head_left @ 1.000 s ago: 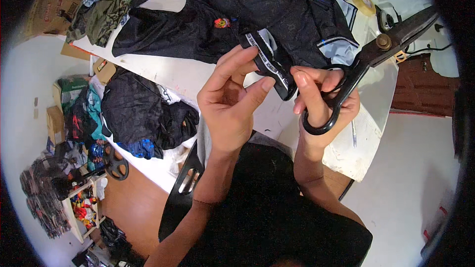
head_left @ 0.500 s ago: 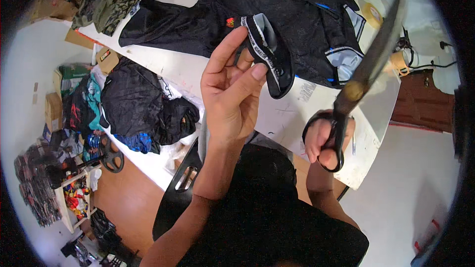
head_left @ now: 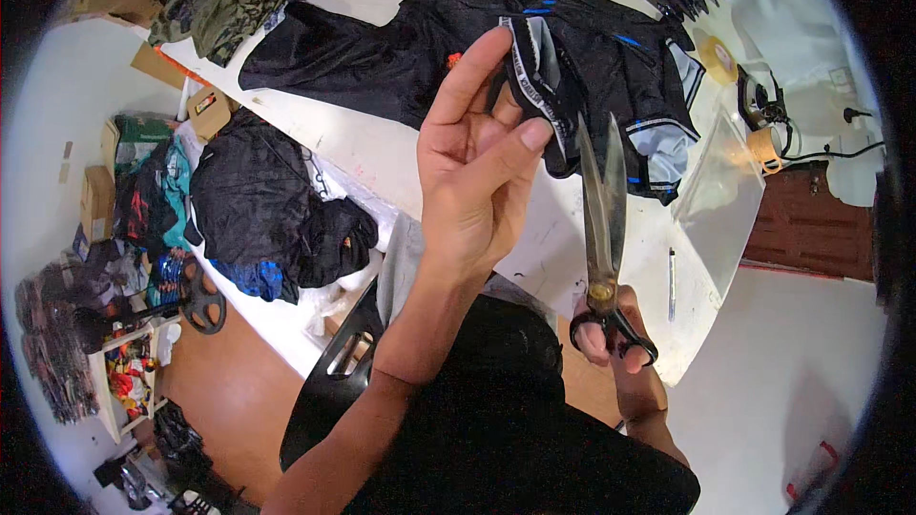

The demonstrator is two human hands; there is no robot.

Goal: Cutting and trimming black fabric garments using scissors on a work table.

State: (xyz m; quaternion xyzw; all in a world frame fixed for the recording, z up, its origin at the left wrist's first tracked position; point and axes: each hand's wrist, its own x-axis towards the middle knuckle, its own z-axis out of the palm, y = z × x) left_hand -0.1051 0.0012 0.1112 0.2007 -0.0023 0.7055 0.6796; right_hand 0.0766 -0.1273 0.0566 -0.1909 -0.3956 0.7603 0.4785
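The person is wearing plain black clothing [head_left: 496,420], its surface blending into one dark expanse. The left hand [head_left: 475,172] and right hand [head_left: 630,304] are showing bare, like both forearms [head_left: 410,353].

Scissors: the pair [head_left: 602,291] has swung from pointing upper right a second ago to near upright, right of centre, the parted blades ending just beside the cloth.
Your right hand: you have drawn it [head_left: 620,334] from the cloth in mid-frame down to the lower right, fingers in the handle loops.
Your left hand: you have shifted it [head_left: 482,167] rightward, carrying the black cloth piece [head_left: 529,81] higher in the frame.
Pen: it [head_left: 672,286] now shows uncovered, right of the scissors.
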